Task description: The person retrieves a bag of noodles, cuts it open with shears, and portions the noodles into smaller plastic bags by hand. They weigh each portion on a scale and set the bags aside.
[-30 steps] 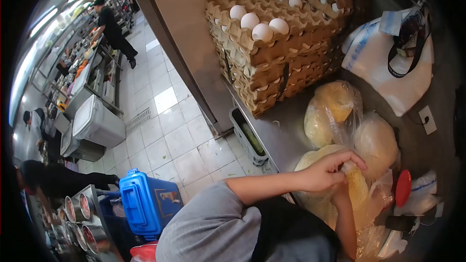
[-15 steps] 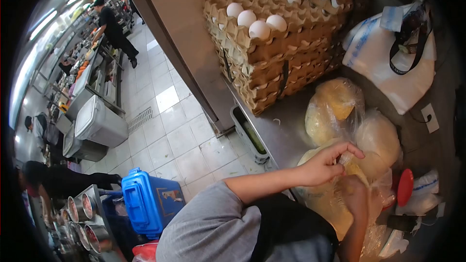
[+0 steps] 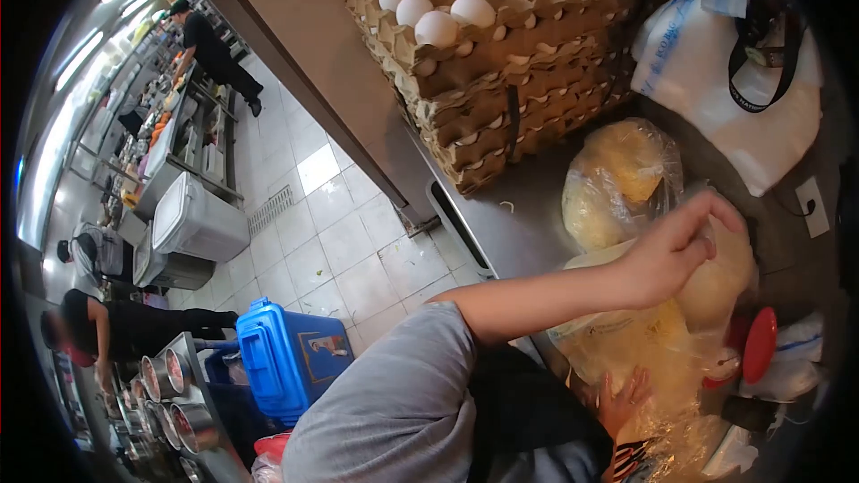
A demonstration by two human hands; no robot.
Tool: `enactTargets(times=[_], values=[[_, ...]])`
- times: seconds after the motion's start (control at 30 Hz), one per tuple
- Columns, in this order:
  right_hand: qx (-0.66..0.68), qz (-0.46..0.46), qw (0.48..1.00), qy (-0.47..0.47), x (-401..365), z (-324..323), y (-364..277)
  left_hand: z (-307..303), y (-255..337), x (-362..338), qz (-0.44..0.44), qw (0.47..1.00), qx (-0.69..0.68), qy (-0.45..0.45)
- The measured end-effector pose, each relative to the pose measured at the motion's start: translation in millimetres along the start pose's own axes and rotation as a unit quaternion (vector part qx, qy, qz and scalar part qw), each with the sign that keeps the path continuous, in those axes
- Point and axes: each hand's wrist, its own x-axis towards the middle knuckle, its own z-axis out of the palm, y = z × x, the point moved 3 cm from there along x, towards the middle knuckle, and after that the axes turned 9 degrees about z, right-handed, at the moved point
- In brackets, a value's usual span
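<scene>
My left hand (image 3: 684,246) is raised over a round bag of pale contents (image 3: 716,282), fingers curved and thumb apart from them; nothing shows in its grasp. Lower down, my right hand (image 3: 624,402) lies with spread fingers on a clear plastic bag with yellowish contents (image 3: 667,326). Part of this bag passes under my left wrist. Another tied clear bag with yellow contents (image 3: 617,179) rests on the metal counter (image 3: 523,224), above my left forearm. A red lid (image 3: 760,344) stands at the right of the bags.
Stacked egg trays (image 3: 483,98) hold white eggs at the counter's back. A white bag (image 3: 734,80) lies at upper right. On the floor side are a blue bin (image 3: 277,358), a white bin (image 3: 197,219), metal pots (image 3: 192,425) and several people working.
My left hand has moved right and up, away from my right hand. My right hand has gone down and left and now lies spread on the bag. The view has shifted slightly.
</scene>
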Motion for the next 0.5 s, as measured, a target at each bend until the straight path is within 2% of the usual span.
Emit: enactTargets(times=[0.1,0.2,0.3,0.4,0.47,0.5], values=[[0.012,0.044,0.998,-0.032,43,15,-8,16,0,14,0.057,0.997,0.038,-0.033],[0.014,0.044,0.998,-0.050,80,17,2,11,-9,27,0.087,0.972,0.208,-0.074],[0.067,0.030,0.996,-0.050,97,25,26,-4,-22,28,0.104,0.955,0.275,-0.037],[0.086,0.024,0.993,-0.079,98,17,24,-20,7,1,-0.023,0.940,0.339,-0.033],[0.062,0.016,0.995,-0.078,90,18,20,-36,12,-28,0.039,0.891,0.451,0.029],[0.045,0.021,0.995,-0.081,82,14,18,-49,15,-41,0.015,0.886,0.460,0.049]])
